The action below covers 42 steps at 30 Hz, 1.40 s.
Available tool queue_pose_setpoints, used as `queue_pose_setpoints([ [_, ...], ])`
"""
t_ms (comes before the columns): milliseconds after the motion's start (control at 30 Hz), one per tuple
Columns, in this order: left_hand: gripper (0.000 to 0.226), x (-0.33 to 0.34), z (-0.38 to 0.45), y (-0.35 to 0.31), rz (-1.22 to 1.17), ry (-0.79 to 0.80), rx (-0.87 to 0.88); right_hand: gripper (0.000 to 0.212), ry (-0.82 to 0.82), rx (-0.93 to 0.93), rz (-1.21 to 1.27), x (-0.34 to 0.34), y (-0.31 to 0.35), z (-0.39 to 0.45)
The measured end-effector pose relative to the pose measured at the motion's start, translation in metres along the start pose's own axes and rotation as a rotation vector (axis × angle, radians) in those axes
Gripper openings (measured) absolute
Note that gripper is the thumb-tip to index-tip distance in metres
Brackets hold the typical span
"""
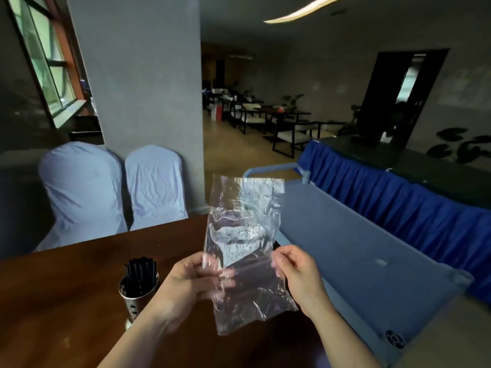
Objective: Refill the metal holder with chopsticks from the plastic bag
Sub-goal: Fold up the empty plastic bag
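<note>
I hold a clear, crinkled plastic bag (243, 229) upright in front of me, above the table edge. It looks flat, with nothing visible inside. My left hand (191, 282) pinches its left edge and my right hand (297, 277) pinches its right edge, about halfway up. A perforated metal holder (132, 301) stands on the dark wooden table (66, 288), just left of my left forearm. A bundle of black chopsticks (140, 272) stands upright in it.
A blue-grey plastic cart (358, 248) stands right of the table, next to a blue-skirted counter (411, 208). Two chairs in pale covers (117, 187) stand behind the table against a grey pillar. Dining tables and chairs fill the far room.
</note>
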<state>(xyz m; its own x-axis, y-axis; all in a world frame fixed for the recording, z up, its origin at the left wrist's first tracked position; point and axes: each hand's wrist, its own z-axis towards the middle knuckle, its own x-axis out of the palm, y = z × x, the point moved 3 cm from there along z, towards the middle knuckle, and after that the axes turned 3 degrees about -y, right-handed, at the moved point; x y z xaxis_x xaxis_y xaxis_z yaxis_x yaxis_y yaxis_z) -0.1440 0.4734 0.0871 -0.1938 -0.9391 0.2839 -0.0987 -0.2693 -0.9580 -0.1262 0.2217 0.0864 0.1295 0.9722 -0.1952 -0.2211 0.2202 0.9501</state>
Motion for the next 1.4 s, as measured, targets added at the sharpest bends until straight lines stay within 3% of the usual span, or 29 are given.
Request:
queue_pose_setpoints([
  [133, 0.047, 0.014, 0.005, -0.023, 0.045, 0.019, -0.062, 0.029, 0.061, -0.067, -0.037, -0.005, 0.015, 0.005],
  [267, 0.036, 0.037, 0.024, -0.072, 0.189, -0.113, 0.164, 0.028, 0.128, -0.071, -0.089, -0.012, 0.020, 0.010],
  [367, 0.034, 0.048, 0.038, -0.096, 0.096, -0.258, 0.303, 0.028, 0.099, -0.056, -0.074, -0.022, 0.022, 0.010],
  [467, 0.031, 0.054, 0.042, -0.100, -0.020, -0.360, 0.367, 0.031, 0.052, -0.033, -0.058, -0.032, 0.019, 0.006],
  [567, 0.031, 0.059, 0.037, -0.093, 0.014, -0.420, 0.353, 0.032, 0.076, -0.002, -0.044, -0.035, 0.015, -0.002],
  [667, 0.036, 0.063, 0.034, -0.085, 0.000, -0.386, 0.316, 0.029, 0.147, 0.065, -0.033, -0.037, 0.010, -0.007],
  [767, 0.033, 0.066, 0.036, -0.081, 0.036, -0.300, 0.269, 0.022, 0.062, 0.153, 0.128, -0.046, 0.016, 0.002],
  [900, 0.029, 0.077, 0.034, -0.075, -0.028, -0.151, 0.154, 0.039, 0.096, 0.160, 0.241, -0.046, 0.046, 0.023],
  [1067, 0.030, 0.071, 0.030, -0.062, 0.003, -0.079, 0.077, 0.011, 0.169, 0.105, 0.309, -0.045, 0.061, 0.028],
  [1200, 0.029, 0.062, 0.025, -0.058, 0.007, -0.044, 0.063, 0.020, 0.161, 0.076, 0.353, -0.049, 0.056, 0.029],
  [1400, 0.025, 0.063, 0.022, -0.064, -0.133, 0.019, 0.075, 0.042, 0.275, 0.129, 0.577, -0.053, 0.064, 0.036],
])
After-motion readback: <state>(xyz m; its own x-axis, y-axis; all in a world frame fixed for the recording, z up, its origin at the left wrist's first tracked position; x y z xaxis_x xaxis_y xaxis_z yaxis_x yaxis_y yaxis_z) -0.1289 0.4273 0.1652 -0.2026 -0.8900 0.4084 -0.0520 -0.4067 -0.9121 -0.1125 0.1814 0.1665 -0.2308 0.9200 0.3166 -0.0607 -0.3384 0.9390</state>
